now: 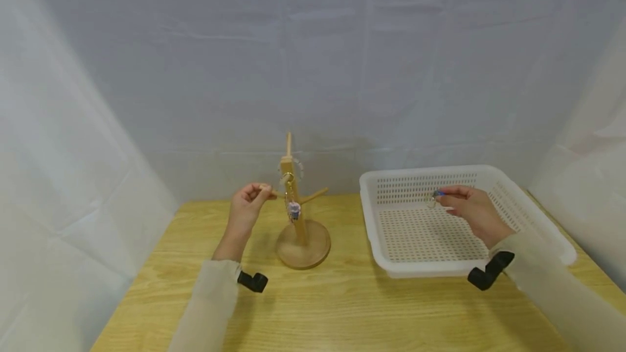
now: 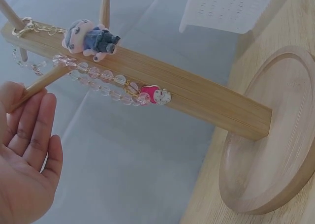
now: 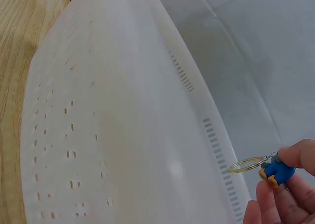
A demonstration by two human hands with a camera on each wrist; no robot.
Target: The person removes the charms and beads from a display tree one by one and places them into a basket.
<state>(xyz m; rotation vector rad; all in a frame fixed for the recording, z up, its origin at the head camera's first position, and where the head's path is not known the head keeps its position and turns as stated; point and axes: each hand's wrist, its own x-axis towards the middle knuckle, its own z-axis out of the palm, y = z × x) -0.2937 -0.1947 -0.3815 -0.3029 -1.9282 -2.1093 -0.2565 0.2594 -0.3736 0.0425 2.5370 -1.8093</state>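
Observation:
My left hand [image 1: 246, 208] pinches the end of a wooden peg [image 2: 48, 80] on a jewelry stand [image 1: 300, 231]. A bracelet of clear and pink beads [image 2: 104, 88] with a pink-and-white charm [image 2: 156, 94] hangs from that peg. Near the stand's top, a keychain [image 2: 91, 39] with a small figure in blue dangles by its gold chain. Over the white basket, my right hand [image 1: 470, 208] holds a keychain [image 3: 277, 172] between thumb and fingers. Its figure is blue with orange feet, and its gold ring [image 3: 245, 165] sticks out free of the fingertips.
The white perforated basket [image 1: 368, 215] stands on the wooden table [image 1: 342, 308], right of the stand. Another loop of clear beads [image 1: 299, 167] hangs high on the stand. Bare pegs [image 1: 315, 195] jut out from the post. Pale cloth [image 1: 323, 69] encloses the back and sides.

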